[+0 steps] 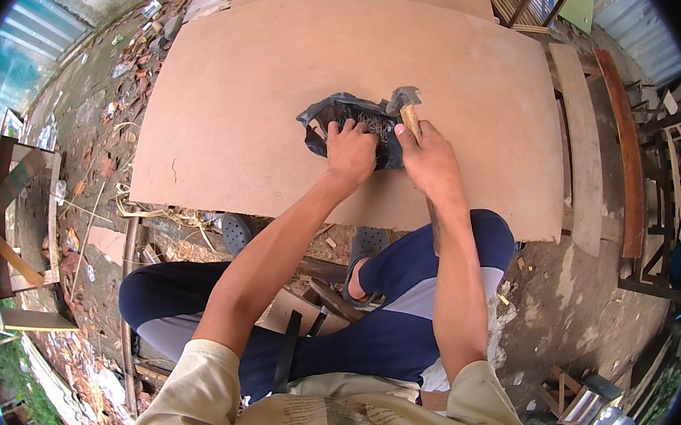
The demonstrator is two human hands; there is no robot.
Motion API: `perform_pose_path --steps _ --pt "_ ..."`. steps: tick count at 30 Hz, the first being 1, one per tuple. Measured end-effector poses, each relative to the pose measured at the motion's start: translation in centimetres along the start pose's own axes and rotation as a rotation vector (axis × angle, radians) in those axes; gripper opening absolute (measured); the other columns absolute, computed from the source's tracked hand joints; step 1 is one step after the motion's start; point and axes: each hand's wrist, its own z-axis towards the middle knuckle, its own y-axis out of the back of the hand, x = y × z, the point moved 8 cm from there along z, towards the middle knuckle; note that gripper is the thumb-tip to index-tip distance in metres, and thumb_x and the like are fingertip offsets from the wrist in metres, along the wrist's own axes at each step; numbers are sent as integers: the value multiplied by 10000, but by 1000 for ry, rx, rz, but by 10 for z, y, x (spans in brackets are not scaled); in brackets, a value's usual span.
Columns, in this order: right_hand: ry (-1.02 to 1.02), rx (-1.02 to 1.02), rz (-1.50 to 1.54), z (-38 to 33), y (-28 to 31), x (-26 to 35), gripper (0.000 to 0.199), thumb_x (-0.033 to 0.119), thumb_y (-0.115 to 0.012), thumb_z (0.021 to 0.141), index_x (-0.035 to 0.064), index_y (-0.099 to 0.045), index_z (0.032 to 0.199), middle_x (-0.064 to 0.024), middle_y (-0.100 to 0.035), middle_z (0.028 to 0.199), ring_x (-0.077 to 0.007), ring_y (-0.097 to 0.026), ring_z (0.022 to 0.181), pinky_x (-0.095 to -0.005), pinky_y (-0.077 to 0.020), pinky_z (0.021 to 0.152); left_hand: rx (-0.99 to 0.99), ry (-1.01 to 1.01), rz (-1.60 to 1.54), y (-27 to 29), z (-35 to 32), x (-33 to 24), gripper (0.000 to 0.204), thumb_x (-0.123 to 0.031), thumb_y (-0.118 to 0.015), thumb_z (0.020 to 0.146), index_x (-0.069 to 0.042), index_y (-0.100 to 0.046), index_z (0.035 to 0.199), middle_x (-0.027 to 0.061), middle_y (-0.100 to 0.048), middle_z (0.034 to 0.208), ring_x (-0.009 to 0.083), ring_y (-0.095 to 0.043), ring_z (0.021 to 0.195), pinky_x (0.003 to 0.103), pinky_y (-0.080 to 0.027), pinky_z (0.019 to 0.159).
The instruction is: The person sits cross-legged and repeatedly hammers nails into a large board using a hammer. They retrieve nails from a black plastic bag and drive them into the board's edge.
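A crumpled black plastic bag (323,112) lies open on the brown board in front of me, with many thin, dark nails (375,122) inside. My left hand (352,152) reaches into it, fingers bent down among the nails; the fingertips are hidden, so which nails they grip does not show. Just right of the bag, my right hand (430,160) is closed round the wooden handle of a hammer (405,101). Its dark metal head points away from me, above the bag's right edge, and the handle's end runs back under my right wrist.
The large brown board (238,80) spans the space before me, another sheet beyond it. Wooden planks (580,145) and a reddish plank (624,158) stand along its right side. At left is a wooden frame (7,221); leaves and rubble litter the ground. My knees are beside the board's near edge.
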Motion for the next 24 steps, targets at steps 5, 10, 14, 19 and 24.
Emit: perform_pose_path --steps 5,10,14,19,24 --pt "-14 20 21 0 -5 1 434 370 -537 996 -59 -582 1049 -291 -667 875 -464 -656 862 -505 -494 770 57 81 -71 0 4 2 168 -177 -605 827 -141 -757 887 92 -698 1027 280 -606 1071 483 -381 902" --pt "107 -100 -30 4 -5 -1 428 394 -557 993 -33 -585 993 -160 -623 679 -279 -610 554 -411 -472 560 -221 148 -492 26 -7 26 129 -137 -621 835 -99 -713 917 100 -716 887 290 -668 903 449 -493 784" --pt "147 -67 -1 8 -19 -1 392 369 -559 999 -21 -579 962 -106 -580 621 -210 -557 466 -376 -437 472 -372 347 -863 33 -37 70 113 -97 -604 940 -36 -651 1023 109 -715 848 229 -701 754 354 -544 667" --pt "106 76 -15 4 -51 2 445 395 -540 991 -43 -604 1034 -302 -662 923 -466 -645 918 -494 -480 798 -414 557 -1152 26 -94 152 167 -81 -573 985 52 -604 1080 144 -709 921 174 -708 803 295 -597 736" --pt "105 251 -26 -22 -102 28 444 401 -545 983 -34 -608 1049 -309 -662 928 -474 -643 930 -501 -482 801 -395 700 -955 32 -172 251 197 -186 -637 940 -7 -678 1012 113 -716 856 181 -688 800 336 -544 727"
